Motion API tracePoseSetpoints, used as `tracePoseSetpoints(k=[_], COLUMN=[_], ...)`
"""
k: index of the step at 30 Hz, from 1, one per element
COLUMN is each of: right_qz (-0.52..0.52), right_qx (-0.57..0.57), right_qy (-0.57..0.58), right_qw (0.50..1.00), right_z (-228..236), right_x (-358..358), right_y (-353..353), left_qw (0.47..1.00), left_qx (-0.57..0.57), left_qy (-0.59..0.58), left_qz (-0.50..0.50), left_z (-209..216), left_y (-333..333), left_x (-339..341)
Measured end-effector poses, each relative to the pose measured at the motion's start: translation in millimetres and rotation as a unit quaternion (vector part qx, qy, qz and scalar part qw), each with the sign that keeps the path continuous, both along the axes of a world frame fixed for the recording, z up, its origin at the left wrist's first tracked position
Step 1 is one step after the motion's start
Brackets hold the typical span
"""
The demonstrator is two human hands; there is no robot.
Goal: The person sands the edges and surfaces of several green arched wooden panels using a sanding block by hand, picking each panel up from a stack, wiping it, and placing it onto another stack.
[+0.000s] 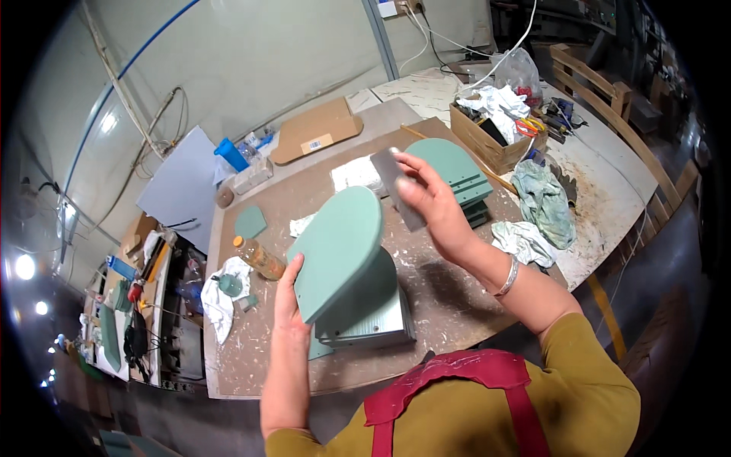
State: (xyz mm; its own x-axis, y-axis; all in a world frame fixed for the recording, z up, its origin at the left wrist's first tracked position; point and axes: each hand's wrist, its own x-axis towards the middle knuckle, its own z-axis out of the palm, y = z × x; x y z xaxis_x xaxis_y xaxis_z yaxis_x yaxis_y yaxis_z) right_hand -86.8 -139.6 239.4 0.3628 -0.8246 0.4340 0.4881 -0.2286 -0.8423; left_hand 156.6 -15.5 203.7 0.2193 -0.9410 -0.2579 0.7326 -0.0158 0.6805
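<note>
My left hand (pixel 288 301) grips the lower left edge of a pale green board (pixel 339 244) with a rounded end, tilted up over the table. In my right hand (pixel 438 202) is a flat grey sanding block (pixel 397 190), pinched between thumb and fingers. The block is held up to the right of the board's rounded edge, apart from it. Beneath the board, partly hidden by it, stands a stack of similar boards (pixel 377 324). Another stack of green rounded boards (pixel 442 164) lies beyond my right hand.
On the worktable (pixel 449 305) are an orange-capped bottle (pixel 260 257), white rags (pixel 225 297), a small green piece (pixel 250 222) and flat cardboard (pixel 316 129). At the right are a box of tools and cloths (pixel 487 137), a greenish rag (pixel 544 202) and a wooden rail (pixel 609 99).
</note>
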Motion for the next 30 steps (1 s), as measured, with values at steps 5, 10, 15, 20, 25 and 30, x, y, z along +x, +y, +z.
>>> tracePoseSetpoints(k=[5, 10, 15, 20, 25, 30], right_qz=[-0.146, -0.122, -0.069, -0.097, -0.119, -0.021], right_qx=[-0.582, -0.406, -0.276, -0.239, -0.426, -0.261], right_qy=[0.235, 0.254, 0.361, 0.277, 0.135, 0.281], right_qw=[0.765, 0.869, 0.888, 0.926, 0.887, 0.923], right_z=[17.0, 12.6, 20.6, 18.4, 23.0, 38.4], right_x=[-0.2, 34.4, 48.6, 27.4, 21.0, 20.1], right_y=[43.5, -25.5, -65.1, -66.9, 7.1, -36.3], left_qw=[0.998, 0.967, 0.982, 0.97, 0.976, 0.986], left_qx=[-0.032, -0.105, -0.052, -0.138, -0.14, -0.105], left_qy=[0.045, 0.22, 0.181, 0.193, 0.161, -0.118], left_qz=[-0.003, -0.072, -0.01, -0.053, -0.047, 0.06], left_z=[-12.7, -44.8, -37.2, -9.2, -28.2, -15.3], left_y=[5.0, 5.0, 18.1, 21.7, 26.0, 26.5], left_x=[7.7, 32.3, 27.2, 28.9, 42.6, 25.2])
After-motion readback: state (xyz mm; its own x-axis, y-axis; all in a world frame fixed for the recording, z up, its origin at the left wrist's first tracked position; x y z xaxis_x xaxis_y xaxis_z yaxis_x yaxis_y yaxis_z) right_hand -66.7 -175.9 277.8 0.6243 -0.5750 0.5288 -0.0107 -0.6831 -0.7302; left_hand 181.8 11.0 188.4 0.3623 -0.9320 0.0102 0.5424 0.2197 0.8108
